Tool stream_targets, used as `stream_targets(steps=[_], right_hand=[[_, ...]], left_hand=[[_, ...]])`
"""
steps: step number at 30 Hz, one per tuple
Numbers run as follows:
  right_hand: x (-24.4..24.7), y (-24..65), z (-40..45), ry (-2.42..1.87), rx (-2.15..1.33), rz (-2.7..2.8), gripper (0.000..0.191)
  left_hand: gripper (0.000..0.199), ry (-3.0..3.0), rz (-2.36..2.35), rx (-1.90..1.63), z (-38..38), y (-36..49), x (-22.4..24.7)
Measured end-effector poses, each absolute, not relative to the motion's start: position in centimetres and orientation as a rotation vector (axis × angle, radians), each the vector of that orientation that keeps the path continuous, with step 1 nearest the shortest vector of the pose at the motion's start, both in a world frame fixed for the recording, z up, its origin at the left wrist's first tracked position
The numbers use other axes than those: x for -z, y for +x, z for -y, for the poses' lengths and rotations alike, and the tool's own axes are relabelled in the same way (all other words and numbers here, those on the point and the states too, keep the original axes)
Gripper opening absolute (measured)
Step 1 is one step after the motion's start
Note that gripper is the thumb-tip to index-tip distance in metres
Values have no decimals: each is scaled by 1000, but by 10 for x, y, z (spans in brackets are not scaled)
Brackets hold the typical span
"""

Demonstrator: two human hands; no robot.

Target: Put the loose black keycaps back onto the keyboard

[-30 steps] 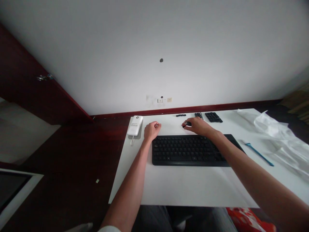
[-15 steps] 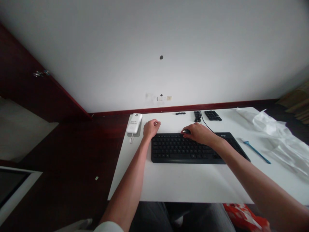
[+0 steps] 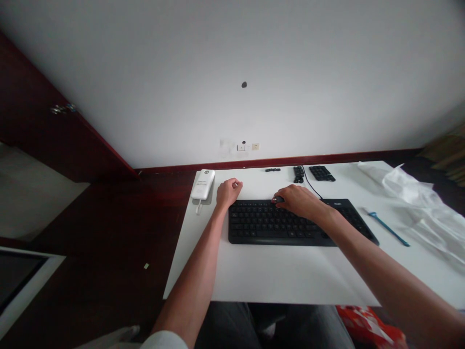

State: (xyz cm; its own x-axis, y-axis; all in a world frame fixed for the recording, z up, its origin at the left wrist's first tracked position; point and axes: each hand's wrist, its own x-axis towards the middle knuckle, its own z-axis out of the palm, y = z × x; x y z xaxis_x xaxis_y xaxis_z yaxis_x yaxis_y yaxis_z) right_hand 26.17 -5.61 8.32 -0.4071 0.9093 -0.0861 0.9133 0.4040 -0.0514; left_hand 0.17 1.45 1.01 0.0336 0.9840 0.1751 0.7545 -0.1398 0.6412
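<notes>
A black keyboard point(image 3: 276, 233) lies on the white table. My right hand point(image 3: 296, 198) is over its upper edge, fingers pinched around a small dark, shiny object point(image 3: 278, 199) whose kind I cannot make out. By the keyboard's top left corner rests my left hand point(image 3: 228, 192), its fingers curled in; whether anything is inside them is hidden. Behind the keyboard lie loose black keycaps in groups: a short row point(image 3: 272, 170), a narrow cluster point(image 3: 298, 174) and a wider block point(image 3: 321, 173).
A white power bank point(image 3: 203, 184) with a short cable lies at the table's left. To the right are a blue brush point(image 3: 388, 229) and crumpled white plastic point(image 3: 410, 194). The keyboard's black cord point(image 3: 310, 184) runs backward. A red bag point(image 3: 366, 325) is below the front edge.
The view has shifted very slightly. Both hands keep nearly the same place and pose, the right one still pinching the dark object at the keyboard's upper edge.
</notes>
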Motion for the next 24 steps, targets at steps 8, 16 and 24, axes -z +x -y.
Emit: stream_targets(steps=[8, 16, 24], right_hand=[[-85, 266, 56, 1695, 152, -2610, 20], [-96, 270, 51, 2082, 934, -2961, 41], [-67, 231, 42, 1881, 3179, -2343, 57]], left_hand=[[23, 1950, -1762, -822, -14, 2, -12], [26, 1945, -1758, -804, -13, 2, -13], [24, 1949, -1764, -802, -13, 2, -15]])
